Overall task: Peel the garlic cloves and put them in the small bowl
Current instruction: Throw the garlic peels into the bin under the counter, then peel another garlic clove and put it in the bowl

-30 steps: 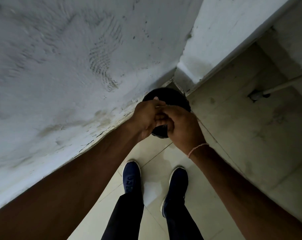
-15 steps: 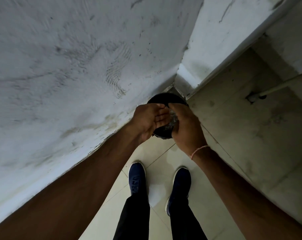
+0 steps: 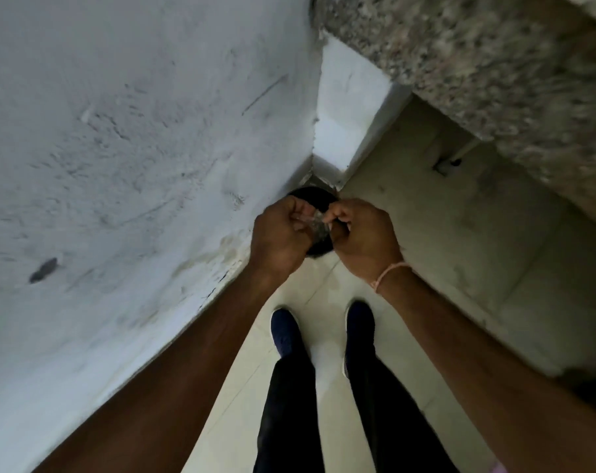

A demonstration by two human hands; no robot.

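Both hands meet mid-frame: left hand (image 3: 282, 230) and right hand (image 3: 361, 233), fingers pinched on papery garlic skin (image 3: 317, 221) above the dark bin (image 3: 315, 196). Clove itself hidden. Risk: loosened grip drops it in.

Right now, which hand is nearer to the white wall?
Left. The left hand is close beside the white wall; the right hand is on the far side of it, toward the floor.

Left hand (image 3: 282, 230), right hand (image 3: 361, 233) — over black bin (image 3: 312, 196)
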